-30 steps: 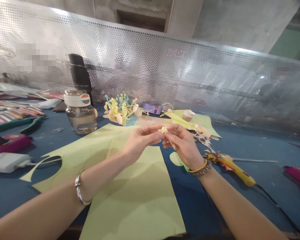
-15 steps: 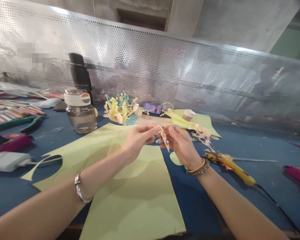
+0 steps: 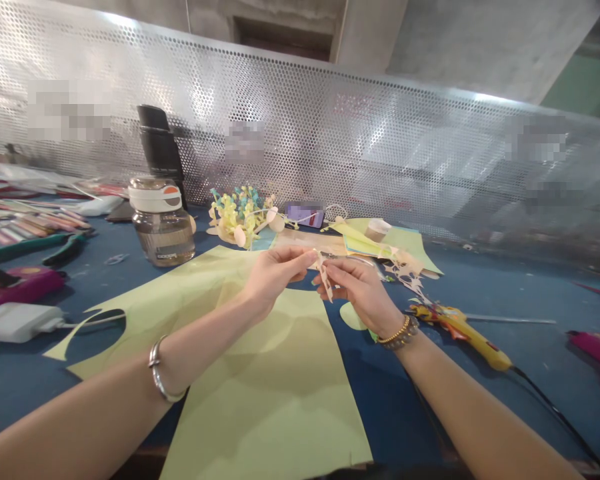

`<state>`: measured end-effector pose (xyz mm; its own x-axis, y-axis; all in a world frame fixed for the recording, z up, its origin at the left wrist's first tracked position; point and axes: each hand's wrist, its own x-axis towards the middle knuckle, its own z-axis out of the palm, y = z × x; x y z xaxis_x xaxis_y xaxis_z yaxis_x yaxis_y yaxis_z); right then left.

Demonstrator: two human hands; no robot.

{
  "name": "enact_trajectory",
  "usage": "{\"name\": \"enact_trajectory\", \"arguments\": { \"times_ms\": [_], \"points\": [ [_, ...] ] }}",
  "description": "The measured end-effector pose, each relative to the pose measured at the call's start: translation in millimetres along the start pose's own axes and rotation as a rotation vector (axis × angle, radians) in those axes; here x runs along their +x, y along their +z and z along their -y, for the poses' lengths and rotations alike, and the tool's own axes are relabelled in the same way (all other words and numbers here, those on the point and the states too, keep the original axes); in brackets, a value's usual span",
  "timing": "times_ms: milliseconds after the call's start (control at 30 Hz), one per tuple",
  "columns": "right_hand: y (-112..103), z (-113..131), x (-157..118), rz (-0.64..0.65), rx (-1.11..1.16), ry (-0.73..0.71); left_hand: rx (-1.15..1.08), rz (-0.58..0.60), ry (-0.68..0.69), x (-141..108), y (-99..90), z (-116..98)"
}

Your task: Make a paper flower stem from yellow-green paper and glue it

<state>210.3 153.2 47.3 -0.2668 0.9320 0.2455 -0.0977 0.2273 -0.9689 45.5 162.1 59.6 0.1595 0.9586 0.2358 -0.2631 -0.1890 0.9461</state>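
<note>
My left hand pinches the top end of a small cream paper piece between thumb and fingers. From the other side, my right hand grips the same piece with thumb and fingertips. The piece hangs as a narrow, slanted strip with its lower tip free. Below both hands lies a large yellow-green paper sheet. A pale green paper disc rests beside the sheet, under my right wrist.
A yellow glue gun with a black cord lies at right. Behind are a water bottle, paper flowers, a phone and a tape roll. Green-handled pliers and a white adapter are at left.
My right thumb and fingers have moved left and closed in on the cream piece. The piece now appears narrower and has shifted slightly left. My left hand has barely moved.
</note>
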Motion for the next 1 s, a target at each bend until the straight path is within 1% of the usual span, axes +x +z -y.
{"name": "enact_trajectory", "arguments": {
  "times_ms": [200, 400, 500, 567, 633, 700, 767, 867, 1000],
  "points": [
    [1.7, 0.5, -0.3, -0.025, -0.047, 0.009, 0.089, -0.033, 0.029, -0.1, -0.8, 0.3],
    [1.0, -0.2, -0.2, -0.042, -0.067, -0.025, 0.168, -0.075, 0.087, -0.6, -1.3, 0.7],
    [0.1, -0.6, 0.2, -0.054, -0.039, -0.002, 0.161, -0.049, 0.108, 0.3, -3.0, 0.0],
    [-0.1, -1.1, 0.7, -0.063, -0.018, 0.003, 0.120, -0.058, 0.122, 1.7, -5.2, 1.0],
    [-0.1, -1.7, 1.5, -0.069, -0.009, -0.006, 0.108, -0.095, 0.121, 3.2, -7.2, 3.0],
    [0.1, -2.4, 2.1, -0.075, -0.003, -0.020, 0.153, -0.112, 0.114, 3.6, -7.8, 5.0],
    [0.4, -3.0, 2.5, -0.087, 0.003, -0.024, 0.200, -0.077, 0.109, 2.4, -6.3, 5.7],
    [0.4, -3.4, 2.5, -0.112, 0.011, -0.017, 0.197, -0.018, 0.083, -1.2, -1.7, 4.7],
    [-0.2, -3.2, 2.4, -0.126, 0.026, -0.019, 0.182, -0.043, 0.043, -3.8, 1.1, 4.7]
  ]
}}
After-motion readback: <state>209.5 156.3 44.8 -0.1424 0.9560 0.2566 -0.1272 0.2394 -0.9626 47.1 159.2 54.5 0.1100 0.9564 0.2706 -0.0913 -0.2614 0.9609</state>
